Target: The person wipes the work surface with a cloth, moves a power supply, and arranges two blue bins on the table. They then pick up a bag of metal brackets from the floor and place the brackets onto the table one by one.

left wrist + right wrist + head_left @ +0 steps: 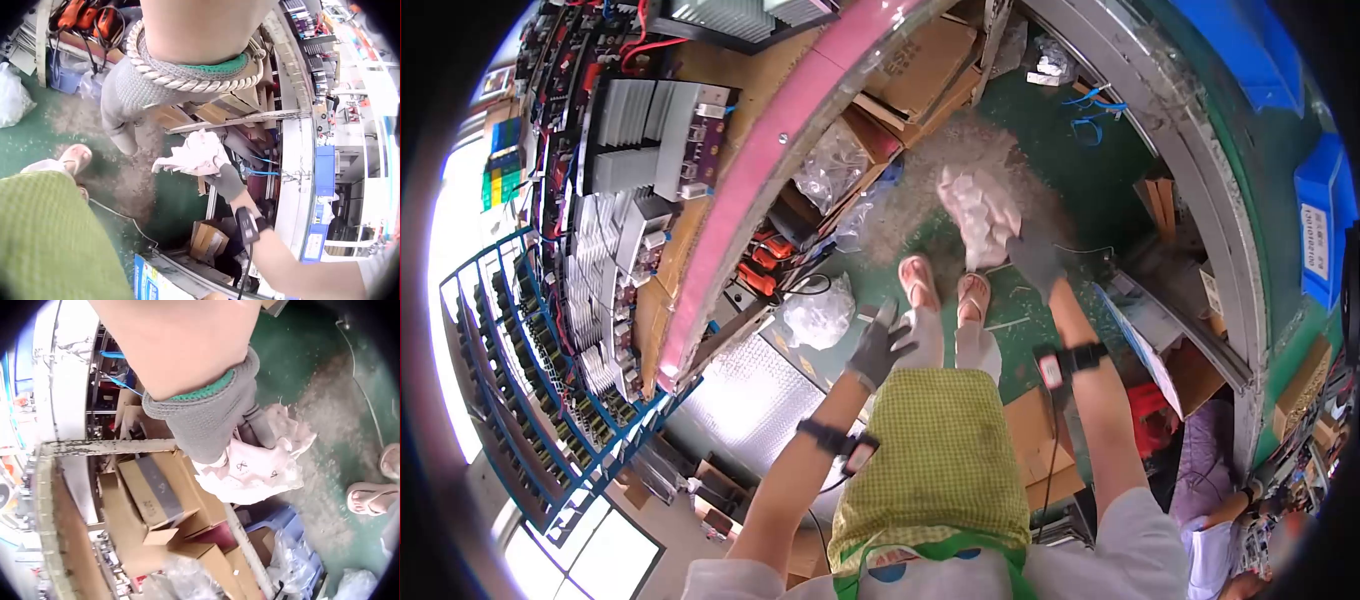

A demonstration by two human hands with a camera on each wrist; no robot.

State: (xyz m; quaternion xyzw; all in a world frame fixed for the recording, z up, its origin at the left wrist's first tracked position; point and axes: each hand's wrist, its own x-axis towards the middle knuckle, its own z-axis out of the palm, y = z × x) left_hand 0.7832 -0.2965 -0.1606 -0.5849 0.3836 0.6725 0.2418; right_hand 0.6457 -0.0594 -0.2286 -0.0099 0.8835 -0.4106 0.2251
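Observation:
A crumpled pale pink cloth hangs over the floor in the head view, in front of the feet. My right hand, in a grey knit glove, grips it by one edge. Small bow prints show on the cloth in the right wrist view, where the gloved fingers curl into its folds. My left hand, also gloved in grey, is held apart from the cloth with its fingers spread and nothing in them. From the left wrist, the cloth appears bunched beyond the left glove.
A pink-edged workbench bearing electronic units curves along the left. Below it are orange power tools and a clear plastic bag. Open cardboard boxes stand under the frame. A cable lies across the green floor. Blue bins line the right.

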